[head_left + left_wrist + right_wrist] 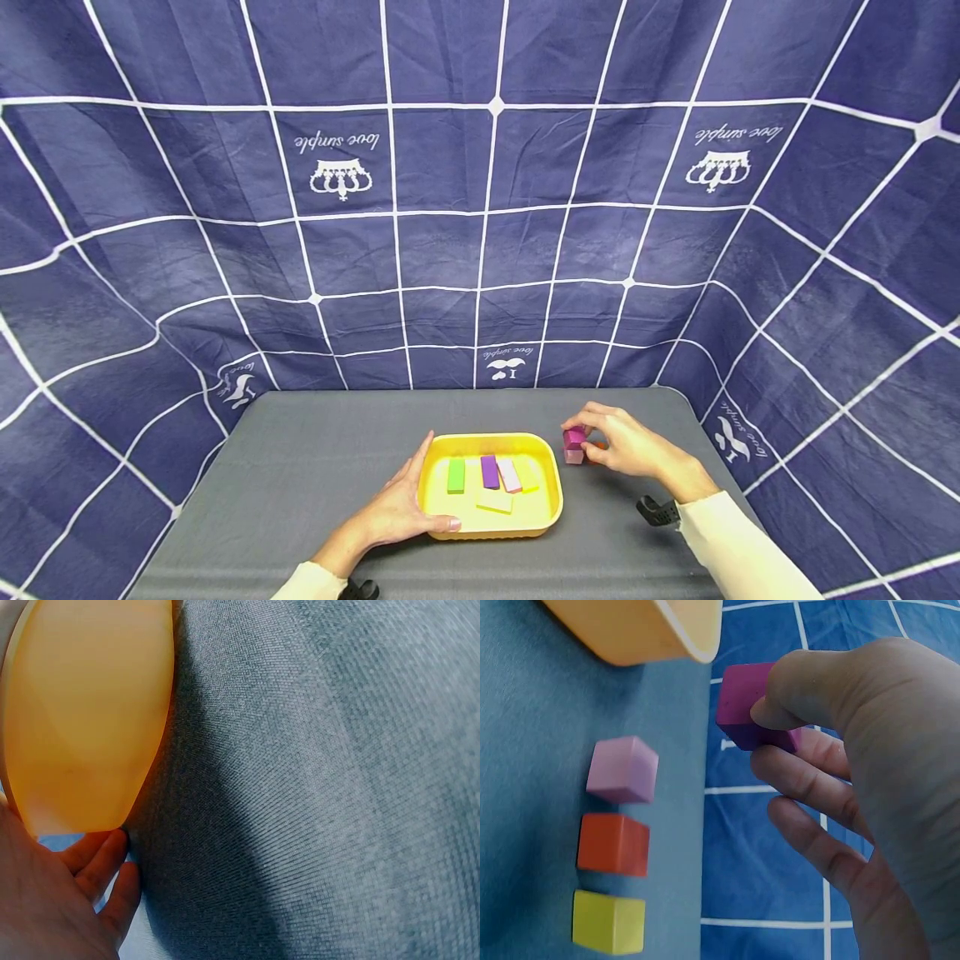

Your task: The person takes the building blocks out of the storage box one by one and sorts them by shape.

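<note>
A magenta block (746, 697) is pinched between the thumb and fingers of my right hand (618, 442), to the right of a yellow plastic tub (487, 443). Below it on the grey cloth stand a pink block (622, 771), an orange-red block (611, 844) and a yellow block (607, 922) in a row. The hand hides the yellow one in the head view. My left hand (397, 504) grips the tub's left end, thumb over the near rim and fingers along the outer wall.
Inside the tub lie a green block (456, 477), a purple block (490, 472), a pale pink block (509, 476) and pale yellow ones. The grey table surface (315, 450) is enclosed by a blue cloth with white lines (442, 258) at the back and sides.
</note>
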A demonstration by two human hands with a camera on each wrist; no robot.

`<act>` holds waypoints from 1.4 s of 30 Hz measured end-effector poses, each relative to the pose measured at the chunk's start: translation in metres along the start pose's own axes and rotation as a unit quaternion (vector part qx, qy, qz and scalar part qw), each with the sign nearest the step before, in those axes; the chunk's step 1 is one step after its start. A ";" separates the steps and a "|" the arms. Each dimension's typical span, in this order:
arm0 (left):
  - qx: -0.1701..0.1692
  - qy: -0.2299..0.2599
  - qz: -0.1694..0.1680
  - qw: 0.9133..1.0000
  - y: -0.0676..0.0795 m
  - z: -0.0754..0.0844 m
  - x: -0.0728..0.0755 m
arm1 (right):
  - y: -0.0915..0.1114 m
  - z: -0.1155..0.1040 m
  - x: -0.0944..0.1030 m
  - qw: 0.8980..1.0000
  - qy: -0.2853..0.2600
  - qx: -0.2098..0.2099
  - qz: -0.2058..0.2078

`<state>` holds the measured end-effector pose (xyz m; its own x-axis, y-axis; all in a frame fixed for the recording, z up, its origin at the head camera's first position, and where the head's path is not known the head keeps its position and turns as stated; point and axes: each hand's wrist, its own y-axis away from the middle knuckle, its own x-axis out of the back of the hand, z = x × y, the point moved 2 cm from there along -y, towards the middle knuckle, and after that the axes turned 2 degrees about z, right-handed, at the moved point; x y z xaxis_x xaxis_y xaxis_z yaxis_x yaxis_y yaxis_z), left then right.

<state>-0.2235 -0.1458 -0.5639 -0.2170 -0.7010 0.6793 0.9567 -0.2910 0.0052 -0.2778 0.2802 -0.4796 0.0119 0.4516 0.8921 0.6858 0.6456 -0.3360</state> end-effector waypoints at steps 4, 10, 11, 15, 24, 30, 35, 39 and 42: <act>-0.002 0.002 0.001 1.000 0.001 0.003 0.001 | 0.008 0.006 0.003 1.000 -0.002 -0.022 -0.002; -0.002 0.000 0.004 1.000 0.001 0.003 0.001 | 0.020 0.014 0.008 0.999 -0.003 -0.032 0.005; -0.001 0.000 0.004 1.000 0.001 0.003 0.001 | 0.021 0.016 0.008 1.000 -0.002 -0.027 0.009; 0.000 0.002 0.004 1.000 0.000 0.001 0.000 | 0.029 0.021 0.011 1.000 -0.004 -0.014 0.025; -0.002 0.005 0.005 1.000 0.000 0.001 -0.001 | 0.045 0.035 0.015 0.998 0.000 -0.013 0.053; -0.008 0.006 0.007 1.000 0.000 0.002 0.000 | 0.056 0.045 0.018 0.997 0.020 -0.017 0.069; -0.007 0.001 0.005 1.000 -0.001 0.001 0.000 | 0.066 0.052 0.023 0.997 0.025 -0.031 0.073; -0.001 0.004 0.001 1.000 -0.001 -0.001 -0.002 | 0.072 0.057 0.028 0.996 0.025 -0.033 0.083; 0.001 0.005 -0.001 1.000 -0.001 -0.002 -0.002 | 0.078 0.062 0.030 0.995 0.023 -0.030 0.093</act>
<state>-0.2243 -0.1450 -0.5669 -0.2199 -0.7070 0.6722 0.9570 -0.2900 0.0080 -0.2689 0.3819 -0.4979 0.1749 0.5313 0.8289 0.7102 0.5150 -0.4800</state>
